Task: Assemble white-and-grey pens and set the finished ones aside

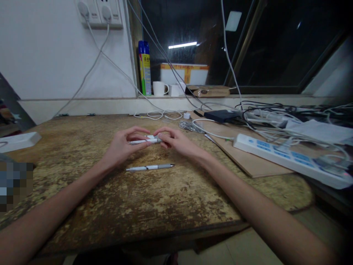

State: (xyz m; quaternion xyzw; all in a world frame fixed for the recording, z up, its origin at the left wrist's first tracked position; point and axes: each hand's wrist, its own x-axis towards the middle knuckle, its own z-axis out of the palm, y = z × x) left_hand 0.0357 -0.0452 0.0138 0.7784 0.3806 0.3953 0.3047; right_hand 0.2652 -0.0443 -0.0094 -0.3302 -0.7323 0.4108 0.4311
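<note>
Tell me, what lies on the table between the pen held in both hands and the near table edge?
In the head view, a second white and grey pen lies on the worn table, just below the held pen; otherwise that stretch is bare.

Far sill: spray can (145, 68), mug (160, 88), cardboard box (184, 74).
Right: power strip (289, 158) on board (248, 162), tangled cables (275, 117).
Far left wall: sockets (100, 13).
Left edge: white block (19, 141).
</note>
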